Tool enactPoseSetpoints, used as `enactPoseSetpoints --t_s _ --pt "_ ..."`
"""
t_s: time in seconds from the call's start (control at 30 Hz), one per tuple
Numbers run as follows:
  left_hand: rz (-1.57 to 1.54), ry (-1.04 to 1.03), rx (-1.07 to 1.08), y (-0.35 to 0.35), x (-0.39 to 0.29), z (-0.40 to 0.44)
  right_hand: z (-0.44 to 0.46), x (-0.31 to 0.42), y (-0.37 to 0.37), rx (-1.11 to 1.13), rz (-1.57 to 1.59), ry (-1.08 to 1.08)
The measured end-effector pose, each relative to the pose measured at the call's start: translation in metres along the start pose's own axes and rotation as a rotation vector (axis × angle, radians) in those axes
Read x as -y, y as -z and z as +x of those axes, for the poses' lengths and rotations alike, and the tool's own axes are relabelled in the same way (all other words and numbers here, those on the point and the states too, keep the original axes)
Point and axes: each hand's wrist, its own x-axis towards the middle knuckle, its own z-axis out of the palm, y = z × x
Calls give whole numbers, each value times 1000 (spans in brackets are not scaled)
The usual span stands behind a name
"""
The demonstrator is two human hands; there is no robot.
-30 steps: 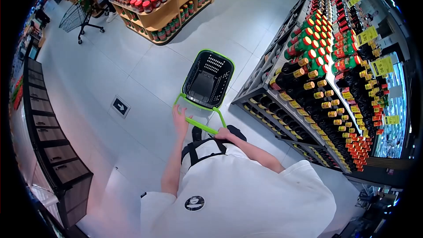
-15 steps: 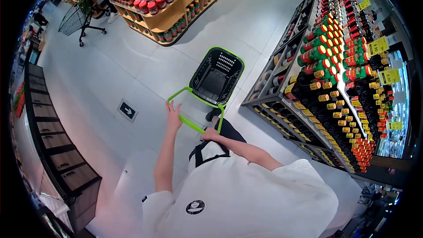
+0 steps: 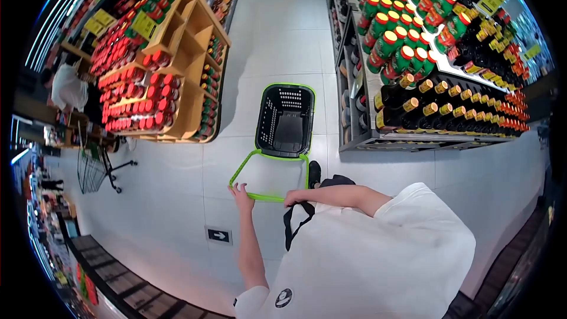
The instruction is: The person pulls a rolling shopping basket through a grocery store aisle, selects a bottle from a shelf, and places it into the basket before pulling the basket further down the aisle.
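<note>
A black shopping basket (image 3: 286, 123) with a lime-green rim stands on the floor ahead of me, and nothing shows inside it. Its long green handle (image 3: 269, 198) is folded out toward my body. At the handle's left corner, my left hand (image 3: 243, 198) has its fingers curled on the bar. My right hand (image 3: 293, 198) is closed around the bar near the right corner, close to my waist. A dark strap (image 3: 298, 224) hangs over my white shirt beside it.
Wooden shelves with red-lidded jars (image 3: 139, 106) rise on the left. To the right, a rack holds green jars (image 3: 393, 47) and dark bottles (image 3: 425, 109). A shopping cart (image 3: 94, 168) and a person (image 3: 69, 88) are farther left. A floor arrow sign (image 3: 219, 235) lies nearby.
My view has turned rightward, so the aisle between the shelves now lies straight ahead with the basket before it. My left hand's fingers have closed more on the handle corner; my right hand keeps its grip.
</note>
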Motion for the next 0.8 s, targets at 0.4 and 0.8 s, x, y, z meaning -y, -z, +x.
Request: enactPoseSetpoints --t_s 0.4,0.8 --pt "-13 -55 -40 3 4 107 15 54 94 -122 -83 -132" --pt "-20 -310 -2 21 61 267 73 125 156 -462 -89 -279"
